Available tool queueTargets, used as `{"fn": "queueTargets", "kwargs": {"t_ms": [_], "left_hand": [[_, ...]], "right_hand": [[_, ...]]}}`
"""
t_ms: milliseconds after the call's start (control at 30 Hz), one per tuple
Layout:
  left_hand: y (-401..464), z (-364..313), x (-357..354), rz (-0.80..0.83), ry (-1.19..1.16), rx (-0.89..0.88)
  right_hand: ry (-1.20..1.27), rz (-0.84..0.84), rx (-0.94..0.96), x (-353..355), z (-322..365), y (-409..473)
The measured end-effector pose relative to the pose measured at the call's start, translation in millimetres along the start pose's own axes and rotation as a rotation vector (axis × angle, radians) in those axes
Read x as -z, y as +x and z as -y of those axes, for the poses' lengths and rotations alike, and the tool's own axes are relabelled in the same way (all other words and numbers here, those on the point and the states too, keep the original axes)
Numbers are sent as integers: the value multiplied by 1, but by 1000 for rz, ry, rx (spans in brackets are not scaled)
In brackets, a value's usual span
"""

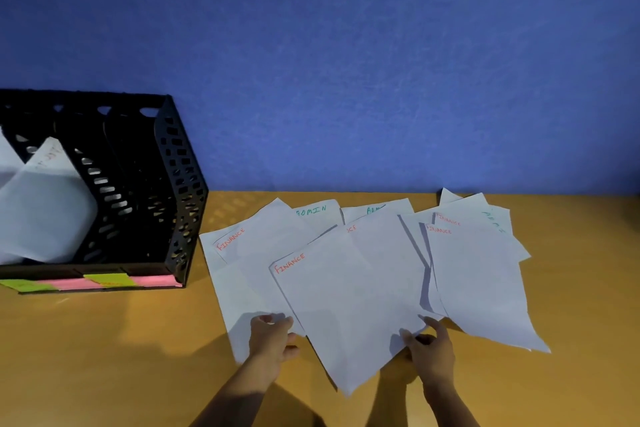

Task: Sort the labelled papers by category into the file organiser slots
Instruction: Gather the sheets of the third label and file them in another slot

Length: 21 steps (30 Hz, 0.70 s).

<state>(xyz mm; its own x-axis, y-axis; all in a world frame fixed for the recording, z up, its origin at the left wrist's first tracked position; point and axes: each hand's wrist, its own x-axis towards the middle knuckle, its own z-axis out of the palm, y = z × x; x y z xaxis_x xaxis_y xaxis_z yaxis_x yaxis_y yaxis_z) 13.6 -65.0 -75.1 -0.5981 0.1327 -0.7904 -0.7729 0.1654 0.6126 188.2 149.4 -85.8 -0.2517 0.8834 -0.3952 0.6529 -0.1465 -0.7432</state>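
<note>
Several white papers lie fanned on the wooden desk, some marked FINANCE in red, some ADMIN (311,211) in green. The top FINANCE sheet (346,298) lies nearest me. My right hand (431,348) pinches its lower right edge, thumb on top. My left hand (272,340) presses fingertips on the lower edge of the sheets just left of it. The black file organiser (176,184) stands at the left, with white sheets (41,205) leaning in its left slots. Green and pink sticky labels (110,281) run along its front base.
A blue wall rises directly behind the desk. More FINANCE sheets (481,274) spread to the right, nearly to the wall. Bare desk (104,357) lies in front of the organiser, at the lower left.
</note>
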Motion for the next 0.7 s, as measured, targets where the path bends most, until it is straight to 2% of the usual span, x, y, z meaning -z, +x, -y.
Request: {"fn": "queueTargets", "kwargs": {"t_ms": [233,400,533,700], "left_hand": [[0,3,-30,-197,-21,-80],[10,4,-35,-238,30,-123],[15,0,-27,-227,84,-211],[9,-1,4,-225,87,-297]], "right_hand": [[-29,136,-20,13,-14,15],[12,168,-112,22,-18,14],[15,8,-71,32,-17,10],[159,-183,-90,43,-22,14]]}}
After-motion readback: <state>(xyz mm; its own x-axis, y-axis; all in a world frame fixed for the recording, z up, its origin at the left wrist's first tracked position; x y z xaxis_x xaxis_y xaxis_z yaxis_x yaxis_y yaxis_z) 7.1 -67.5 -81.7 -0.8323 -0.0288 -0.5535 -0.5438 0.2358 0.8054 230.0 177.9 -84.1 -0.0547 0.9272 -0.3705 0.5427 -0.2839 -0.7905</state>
